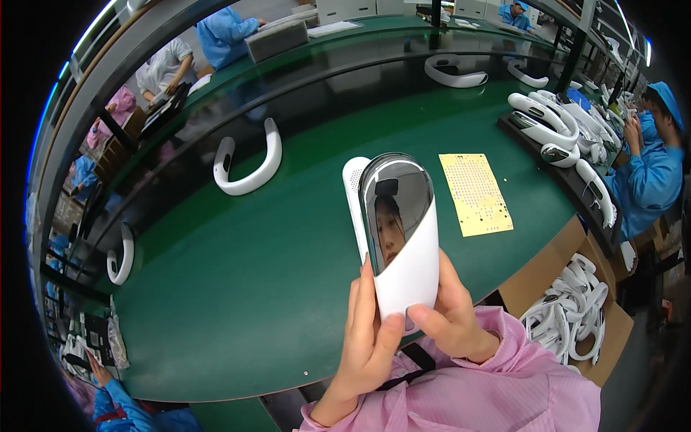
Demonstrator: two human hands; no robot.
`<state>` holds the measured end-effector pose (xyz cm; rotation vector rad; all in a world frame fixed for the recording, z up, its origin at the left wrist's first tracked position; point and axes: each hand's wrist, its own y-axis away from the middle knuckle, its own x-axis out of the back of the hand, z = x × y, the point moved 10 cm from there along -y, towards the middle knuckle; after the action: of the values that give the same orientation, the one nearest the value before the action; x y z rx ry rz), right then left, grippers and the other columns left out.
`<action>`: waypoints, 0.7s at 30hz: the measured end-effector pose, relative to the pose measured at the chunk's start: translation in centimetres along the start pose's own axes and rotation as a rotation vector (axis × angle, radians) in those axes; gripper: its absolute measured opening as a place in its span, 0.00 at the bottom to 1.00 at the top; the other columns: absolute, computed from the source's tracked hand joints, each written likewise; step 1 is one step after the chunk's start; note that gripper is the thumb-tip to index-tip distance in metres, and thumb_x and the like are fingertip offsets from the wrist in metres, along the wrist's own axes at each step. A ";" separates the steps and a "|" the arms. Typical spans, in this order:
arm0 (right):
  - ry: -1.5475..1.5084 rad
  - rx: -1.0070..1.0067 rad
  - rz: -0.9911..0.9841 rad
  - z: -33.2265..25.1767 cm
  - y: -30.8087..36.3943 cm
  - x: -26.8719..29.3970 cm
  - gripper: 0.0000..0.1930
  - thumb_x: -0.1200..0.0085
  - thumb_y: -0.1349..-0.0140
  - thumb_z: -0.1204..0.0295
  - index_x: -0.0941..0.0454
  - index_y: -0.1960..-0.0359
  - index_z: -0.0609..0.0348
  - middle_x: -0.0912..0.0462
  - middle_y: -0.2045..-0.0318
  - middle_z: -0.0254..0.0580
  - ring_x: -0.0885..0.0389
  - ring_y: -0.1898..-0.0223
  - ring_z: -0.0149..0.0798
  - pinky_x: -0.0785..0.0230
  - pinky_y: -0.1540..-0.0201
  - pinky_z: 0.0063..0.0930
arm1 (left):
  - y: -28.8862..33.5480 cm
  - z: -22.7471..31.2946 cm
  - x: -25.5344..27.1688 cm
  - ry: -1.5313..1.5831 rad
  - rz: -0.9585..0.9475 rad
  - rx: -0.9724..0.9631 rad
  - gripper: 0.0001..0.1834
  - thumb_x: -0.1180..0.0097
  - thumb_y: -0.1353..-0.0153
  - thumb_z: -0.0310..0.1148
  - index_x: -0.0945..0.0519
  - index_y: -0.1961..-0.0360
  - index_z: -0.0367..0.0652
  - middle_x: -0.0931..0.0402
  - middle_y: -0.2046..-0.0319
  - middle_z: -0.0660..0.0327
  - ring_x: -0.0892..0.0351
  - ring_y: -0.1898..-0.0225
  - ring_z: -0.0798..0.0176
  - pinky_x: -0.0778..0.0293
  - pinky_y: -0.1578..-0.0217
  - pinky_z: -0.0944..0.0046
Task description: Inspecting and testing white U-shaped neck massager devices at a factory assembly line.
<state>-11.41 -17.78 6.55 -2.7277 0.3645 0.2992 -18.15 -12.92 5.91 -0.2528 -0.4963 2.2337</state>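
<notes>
Between my two hands is a white neck fan (409, 284) with a glossy dark panel (397, 209) that mirrors what is above it. It is held up close over the table, its rounded panel end pointing away from me. Behind it to the left shows its other arm (354, 180), with small holes near the tip. My left hand (368, 338) grips the lower left side, fingers behind it. My right hand (450, 320) wraps the lower right side. Both thumbs press at the near end, close to a small oval spot.
A yellow perforated sheet (475, 194) lies right of the fan on the green table (216, 309). Other white neck fans (248, 176) rest along the black conveyor edge. A dark tray (576, 191) and a cardboard box (615, 338) on the right hold more. A co-worker in blue (651, 173) sits beyond.
</notes>
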 end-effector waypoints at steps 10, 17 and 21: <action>0.066 -0.031 -0.048 0.1 0.3 -0.2 0.39 0.55 0.44 0.78 0.66 0.35 0.68 0.47 0.39 0.46 0.44 0.39 0.36 0.50 0.39 0.30 | 0.6 -0.6 0.2 0.124 -0.005 0.072 0.37 0.51 0.44 0.23 0.54 0.38 0.24 0.39 0.52 0.50 0.35 0.52 0.59 0.35 0.53 0.65; 0.058 -0.023 -0.017 0.4 0.5 -0.2 0.39 0.52 0.46 0.79 0.63 0.36 0.69 0.43 0.42 0.46 0.42 0.41 0.35 0.47 0.41 0.29 | 1.1 -0.7 0.6 0.133 0.015 0.043 0.36 0.49 0.46 0.20 0.52 0.39 0.23 0.40 0.49 0.46 0.32 0.50 0.56 0.32 0.53 0.63; 0.047 -0.043 0.018 0.8 0.7 -0.2 0.38 0.52 0.46 0.79 0.62 0.36 0.70 0.42 0.43 0.46 0.41 0.42 0.34 0.46 0.42 0.28 | 1.4 -1.0 0.8 0.097 0.030 0.040 0.35 0.48 0.46 0.21 0.50 0.40 0.21 0.39 0.49 0.45 0.31 0.51 0.55 0.31 0.53 0.63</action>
<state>-11.93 -18.10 5.65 -2.7785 0.4008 0.2512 -19.30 -12.86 4.38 -0.3479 -0.3972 2.2464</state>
